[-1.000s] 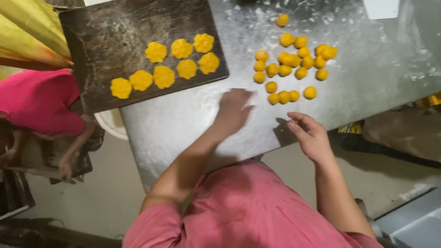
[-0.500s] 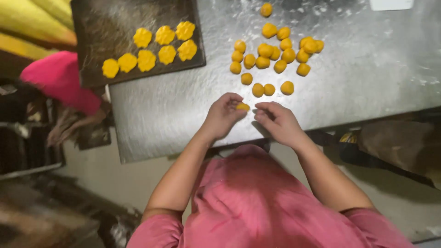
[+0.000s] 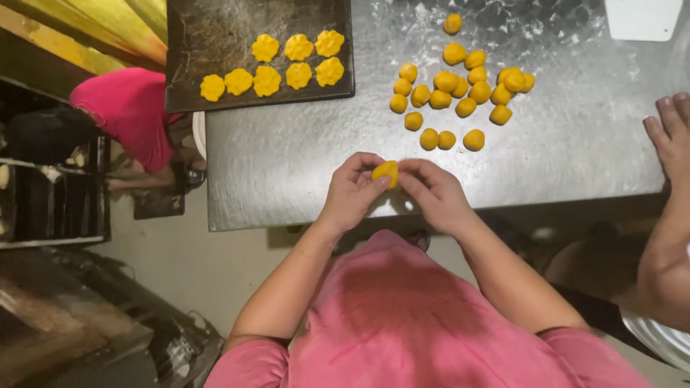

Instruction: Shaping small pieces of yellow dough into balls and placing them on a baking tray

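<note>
I held one yellow dough ball (image 3: pixel 385 172) between both my hands, just above the near edge of the shiny metal tabletop (image 3: pixel 575 165), in the middle of the frame. My left hand (image 3: pixel 352 192) pinched it from the left side and my right hand (image 3: pixel 437 195) pinched it from the right. My fingers (image 3: pixel 368 188) were closed on the dough, thumbs and fingertips pressing from both sides.

To do this well, I think I needed to press softly and evenly all around, so the dough would not crack or go lopsided. Turning it a little between pinches would help keep the edge neat, like the flat flower shapes (image 3: pixel 273 65) on the dark tray (image 3: pixel 215 29) at the upper left.

The dough looked a bit longer than wide. Its long way ran slanted, from lower left up to upper right, and its rounder end pointed toward the pile of dough balls (image 3: pixel 460 90) at the upper middle of the frame. I could not tell much more, since my fingers covered part of it.

Another person's hand (image 3: pixel 672 136) rested on the tabletop at the right edge, well apart from mine.
</note>
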